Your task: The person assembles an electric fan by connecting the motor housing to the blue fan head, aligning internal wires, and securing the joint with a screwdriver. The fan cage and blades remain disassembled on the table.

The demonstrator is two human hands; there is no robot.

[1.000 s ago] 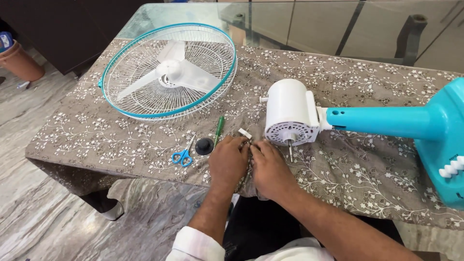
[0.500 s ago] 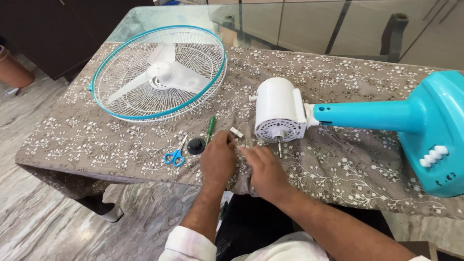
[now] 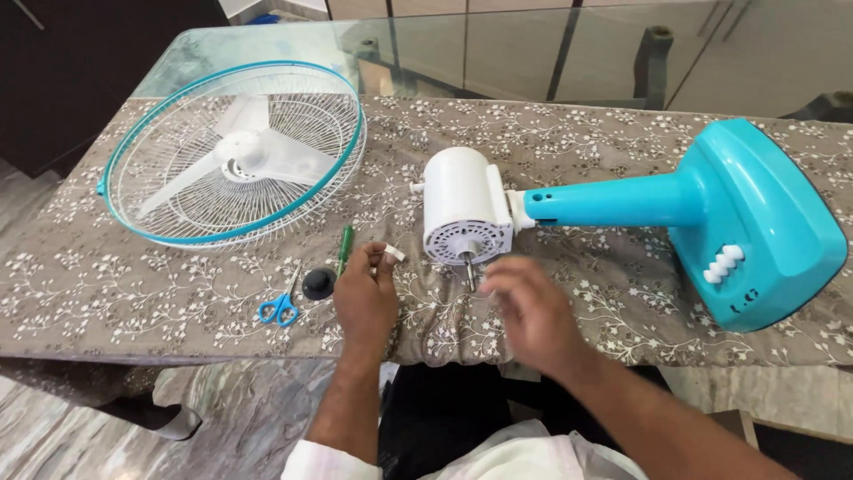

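A person's left hand (image 3: 365, 298) pinches a small white part (image 3: 394, 254) just in front of a table fan's white motor housing (image 3: 463, 216), while the right hand (image 3: 530, 310), blurred, hovers below the motor shaft (image 3: 469, 268). Left of the housing lie a green screwdriver (image 3: 345, 248), black knob (image 3: 318, 284), blue-handled scissors (image 3: 283, 305) and the fan guard (image 3: 233, 151) with blade; the turquoise stand (image 3: 711, 213) extends right.

Both hands are bare, the left hand (image 3: 364, 298) and the right hand (image 3: 530, 311), with no rings, watch or gloves showing. The forearms are bare too. White sleeves (image 3: 330, 462) are rolled up near the elbows, above dark trousers (image 3: 444, 409).
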